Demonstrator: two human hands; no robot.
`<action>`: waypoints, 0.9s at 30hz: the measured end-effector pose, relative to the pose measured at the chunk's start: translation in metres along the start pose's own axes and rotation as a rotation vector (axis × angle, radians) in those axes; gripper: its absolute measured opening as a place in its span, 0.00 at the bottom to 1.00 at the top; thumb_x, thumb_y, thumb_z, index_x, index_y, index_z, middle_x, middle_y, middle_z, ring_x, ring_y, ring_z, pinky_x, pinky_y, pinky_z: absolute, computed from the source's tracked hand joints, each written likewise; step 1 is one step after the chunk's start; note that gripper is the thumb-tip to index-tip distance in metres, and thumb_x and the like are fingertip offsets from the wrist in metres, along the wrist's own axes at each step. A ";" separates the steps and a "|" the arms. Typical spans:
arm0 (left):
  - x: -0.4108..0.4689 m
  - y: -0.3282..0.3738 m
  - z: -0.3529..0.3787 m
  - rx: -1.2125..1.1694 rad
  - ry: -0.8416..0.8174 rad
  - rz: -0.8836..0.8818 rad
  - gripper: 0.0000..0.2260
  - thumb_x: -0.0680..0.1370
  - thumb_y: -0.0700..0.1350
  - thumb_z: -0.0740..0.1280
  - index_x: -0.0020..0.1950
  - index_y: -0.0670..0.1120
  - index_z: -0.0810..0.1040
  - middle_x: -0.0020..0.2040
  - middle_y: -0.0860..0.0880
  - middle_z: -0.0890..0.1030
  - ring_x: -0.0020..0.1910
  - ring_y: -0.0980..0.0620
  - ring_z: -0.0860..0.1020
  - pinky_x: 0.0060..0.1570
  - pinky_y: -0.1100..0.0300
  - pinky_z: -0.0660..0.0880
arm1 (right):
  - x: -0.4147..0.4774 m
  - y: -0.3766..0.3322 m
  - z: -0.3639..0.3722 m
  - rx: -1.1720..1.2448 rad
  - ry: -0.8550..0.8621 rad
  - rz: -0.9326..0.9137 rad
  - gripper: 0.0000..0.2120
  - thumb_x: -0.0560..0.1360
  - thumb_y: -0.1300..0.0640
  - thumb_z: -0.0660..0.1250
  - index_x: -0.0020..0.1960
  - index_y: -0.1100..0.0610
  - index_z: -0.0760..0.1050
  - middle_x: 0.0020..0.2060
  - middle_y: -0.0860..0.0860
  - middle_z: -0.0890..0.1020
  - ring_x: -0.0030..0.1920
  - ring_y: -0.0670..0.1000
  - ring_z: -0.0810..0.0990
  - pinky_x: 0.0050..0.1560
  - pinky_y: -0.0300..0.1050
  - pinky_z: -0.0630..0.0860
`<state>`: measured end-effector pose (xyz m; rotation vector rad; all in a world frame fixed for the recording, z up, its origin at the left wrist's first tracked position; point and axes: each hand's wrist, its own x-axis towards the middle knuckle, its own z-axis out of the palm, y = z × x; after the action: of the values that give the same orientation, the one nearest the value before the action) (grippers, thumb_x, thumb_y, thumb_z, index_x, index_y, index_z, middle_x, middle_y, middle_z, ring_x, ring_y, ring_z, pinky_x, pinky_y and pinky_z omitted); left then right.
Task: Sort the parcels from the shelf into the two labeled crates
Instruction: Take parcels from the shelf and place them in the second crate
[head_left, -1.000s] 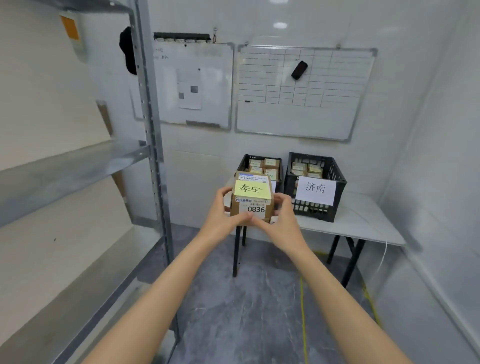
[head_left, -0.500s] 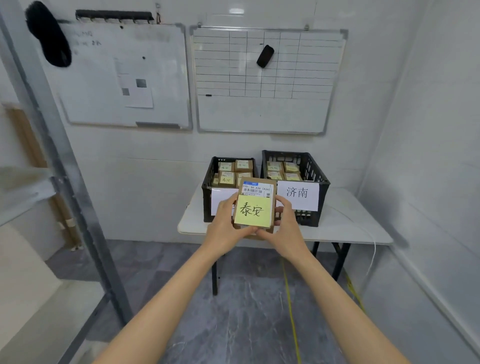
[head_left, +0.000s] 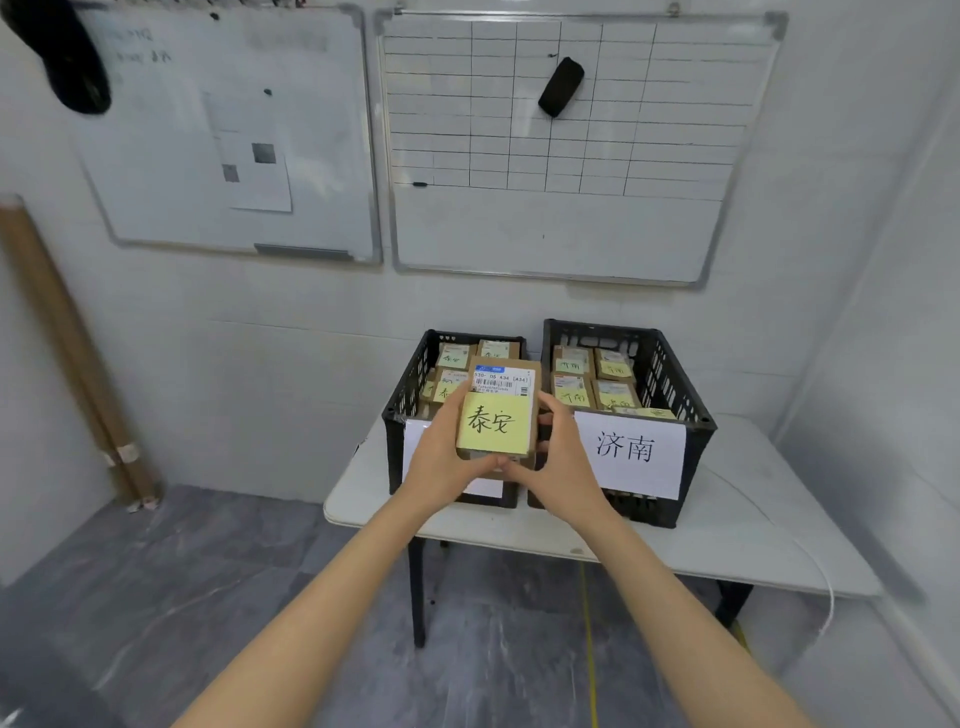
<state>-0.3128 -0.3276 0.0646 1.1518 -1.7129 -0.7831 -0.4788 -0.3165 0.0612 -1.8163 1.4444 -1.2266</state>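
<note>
From the head camera, the view has swung off the shelf, which has dropped out of frame, and closed in on the white table (head_left: 727, 551); both crates now loom larger than they did a second ago. The parcel (head_left: 498, 415) has also turned in the hands, so its yellow note (head_left: 493, 422) reading 泰安 faces up toward the camera. I judge from this that the carry is nearly over and the drop into a crate comes next.

The left hand (head_left: 441, 457) wraps the parcel's left side and the right hand (head_left: 563, 462) clasps its right side, thumbs meeting under its near edge. The parcel hangs in front of the left crate (head_left: 402, 400), over that crate's near rim, and hides most of its paper label. The boxes inside that crate carry yellow notes that seem to match the held one, though they are too small to read surely. The right crate (head_left: 670, 374), labelled 济南, stands just beside it, so the left crate looks like the right choice.

Both crates are almost full. The left crate's near rim sits just below the parcel, so it must clear that edge and settle on the stacked boxes. The space above both crates is open
</note>
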 end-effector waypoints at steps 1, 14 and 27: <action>0.012 -0.005 0.002 0.015 0.004 -0.001 0.42 0.70 0.41 0.77 0.78 0.51 0.57 0.71 0.52 0.70 0.68 0.56 0.69 0.64 0.56 0.71 | 0.013 0.006 0.000 0.005 -0.006 0.004 0.45 0.67 0.50 0.79 0.75 0.47 0.56 0.69 0.48 0.66 0.62 0.41 0.69 0.64 0.56 0.74; 0.132 -0.085 0.009 0.117 0.083 -0.028 0.34 0.72 0.43 0.76 0.72 0.59 0.64 0.74 0.49 0.67 0.71 0.49 0.67 0.65 0.45 0.71 | 0.146 0.069 0.029 -0.004 -0.118 0.031 0.44 0.70 0.53 0.77 0.77 0.48 0.54 0.71 0.52 0.65 0.65 0.45 0.67 0.68 0.53 0.71; 0.275 -0.183 -0.025 0.131 -0.004 -0.065 0.33 0.72 0.39 0.75 0.75 0.52 0.67 0.73 0.51 0.67 0.66 0.57 0.69 0.58 0.72 0.69 | 0.293 0.127 0.083 -0.065 -0.217 0.134 0.50 0.67 0.53 0.79 0.78 0.47 0.52 0.74 0.50 0.63 0.73 0.52 0.65 0.71 0.60 0.66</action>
<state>-0.2683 -0.6504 0.0079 1.3012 -1.7585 -0.7215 -0.4601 -0.6428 0.0162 -1.8003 1.4704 -0.8975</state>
